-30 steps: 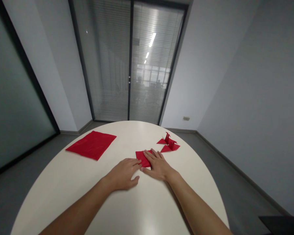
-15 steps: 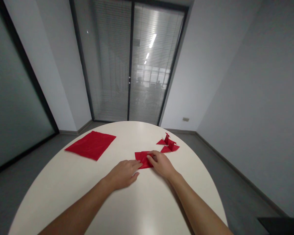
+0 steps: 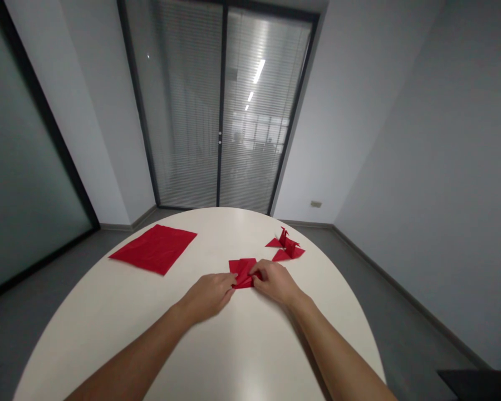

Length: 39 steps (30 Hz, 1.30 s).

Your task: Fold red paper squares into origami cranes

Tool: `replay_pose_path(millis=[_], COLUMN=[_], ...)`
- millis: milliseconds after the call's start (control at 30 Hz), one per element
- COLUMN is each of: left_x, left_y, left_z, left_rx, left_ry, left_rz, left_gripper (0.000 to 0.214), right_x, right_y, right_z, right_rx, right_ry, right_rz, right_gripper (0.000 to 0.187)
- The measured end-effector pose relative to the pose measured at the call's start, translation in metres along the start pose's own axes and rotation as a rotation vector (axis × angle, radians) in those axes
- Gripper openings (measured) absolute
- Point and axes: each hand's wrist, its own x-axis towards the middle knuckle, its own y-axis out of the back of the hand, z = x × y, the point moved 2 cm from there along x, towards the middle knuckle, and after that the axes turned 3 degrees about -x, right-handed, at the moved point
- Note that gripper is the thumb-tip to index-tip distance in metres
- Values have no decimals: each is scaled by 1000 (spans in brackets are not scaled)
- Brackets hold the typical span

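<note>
A small folded piece of red paper lies near the middle of the table, with creases and a lifted fold across it. My left hand pinches its left near edge between thumb and fingers. On the right side, my right hand grips the paper with thumb and bent fingers, covering that end. Just beyond my right hand stand red origami cranes, close together with pointed wings spread.
The round white table fills the lower view. A large flat sheet of red paper lies on its left side. Beyond are a glass door with blinds and grey walls. A dark object shows at bottom right.
My left thumb has come in against the fingers at the paper's edge. My right fingers have curled lower on the right end, and a fold now stands up in the paper.
</note>
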Motion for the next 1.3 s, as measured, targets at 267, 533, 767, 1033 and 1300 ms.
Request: replay_pose_path(millis=[267, 533, 767, 1033, 1300], left_x=[3, 3, 4, 3, 5], left_y=[-3, -3, -2, -1, -2], left_z=[-5, -7, -3, -10, -26], left_rx=[-57, -146, -150, -229, -240], left_ry=[52, 137, 137, 242, 180], left_rz=[53, 96, 117, 178, 484], left_gripper=[15, 16, 26, 28, 35], right_x=[0, -1, 0, 2, 0], right_y=[0, -3, -2, -6, -8], right_z=[-6, -1, 0, 5, 2], right_rx=[-15, 42, 70, 99, 145], right_ry=[100, 44, -15, -10, 157], right_rz=[-12, 24, 65, 73, -24], right_gripper=[21, 15, 11, 15, 23])
